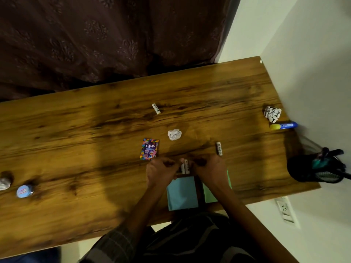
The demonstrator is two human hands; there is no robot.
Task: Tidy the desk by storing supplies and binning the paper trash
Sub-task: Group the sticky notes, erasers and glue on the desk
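Meeting near the front edge of a long wooden desk (76, 130), the left hand (161, 172) and right hand (210, 170) pinch two small white cylinders (184, 166) between their fingertips. These cylinders stand side by side, long axes running away from the person, just above a dark open box (199, 186) with a blue pad (182, 193) and a green pad (209, 194) inside. The other fingers curl inward; blur hides exact contact.

Two more white cylinders lie flat on the grained wood: one (219, 148) just beyond the right hand, pointing away from the person, and one (156, 108) farther back, tilted slightly leftward.

Three crumpled paper balls show: one (174, 134) in the middle, one (272, 114) at the far right by the wall, one (4, 182) at the left edge. Beside the right ball lies a blue tube with a yellow cap (284, 126), lengthwise along the desk. A glossy, colourful candy packet (149, 149) rests near the left hand. A round blue-lidded container (24, 191) sits at left. A black mesh holder (316, 168) stands at right.
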